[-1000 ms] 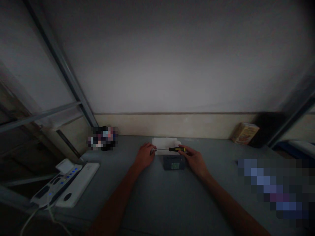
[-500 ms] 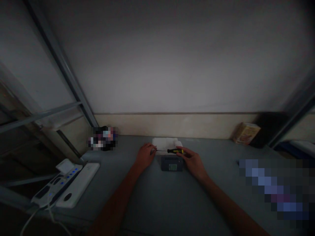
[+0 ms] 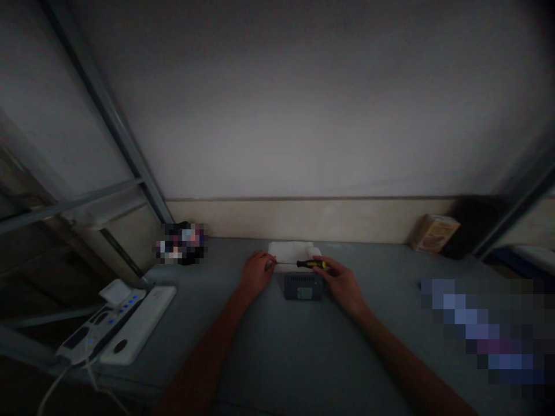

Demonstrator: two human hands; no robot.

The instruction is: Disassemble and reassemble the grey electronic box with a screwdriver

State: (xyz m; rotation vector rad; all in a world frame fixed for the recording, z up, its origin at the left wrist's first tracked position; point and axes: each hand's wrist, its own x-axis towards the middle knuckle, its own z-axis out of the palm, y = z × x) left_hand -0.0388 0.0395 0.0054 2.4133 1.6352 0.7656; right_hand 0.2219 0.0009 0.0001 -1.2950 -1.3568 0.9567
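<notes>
My right hand (image 3: 342, 282) grips the black-and-yellow handle of a screwdriver (image 3: 306, 264), which lies level above the table. Its thin shaft points left, and the tip reaches the fingertips of my left hand (image 3: 257, 273). Those fingers are pinched around something small and greyish, too dim to name. Just below the screwdriver stands a dark grey box (image 3: 302, 289) with a row of vent slots and a greenish label. Behind it, a white paper or cloth (image 3: 290, 249) lies on the table.
On the left of the grey table (image 3: 269, 358) are a power strip (image 3: 102, 329) with blue lights, a plugged-in white adapter (image 3: 116, 292) and a long white case (image 3: 141, 326). A small carton (image 3: 435, 234) stands back right beside a dark object. Pixelated items lie at both sides.
The screwdriver and my right hand have shifted very slightly to the right. My left hand and the grey box stay in place.
</notes>
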